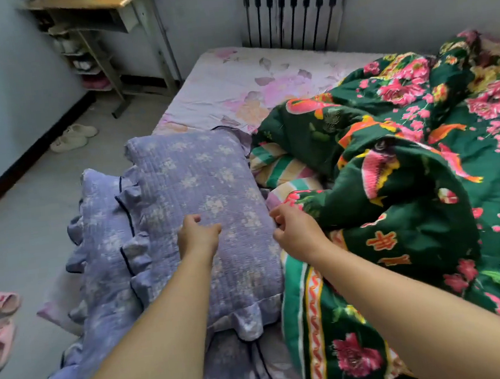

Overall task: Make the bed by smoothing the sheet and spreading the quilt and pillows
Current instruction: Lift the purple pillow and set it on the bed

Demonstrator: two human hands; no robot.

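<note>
- Leftmost, a second purple pillow point(103, 234) lies left of the top purple pillow point(211, 211).
- Left hand point(196, 235) hovers over the top pillow, fingers loosely curled, holding nothing.
- Right hand point(295, 230), at that pillow's right edge, fingers curled; grip unclear.
- Green floral quilt point(410, 189) lies bunched right of it.

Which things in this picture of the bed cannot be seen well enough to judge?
- Head view: sheet under the green flowered quilt is covered; its smoothness there is unknown.
- Lower purple frilled pillow: partly hidden by the upper purple pillow and the left forearm.
- Fingertips of left hand and right hand: curled away from the camera, so any grip is unclear.
- Wooden desk: cut off by the top edge.
</note>
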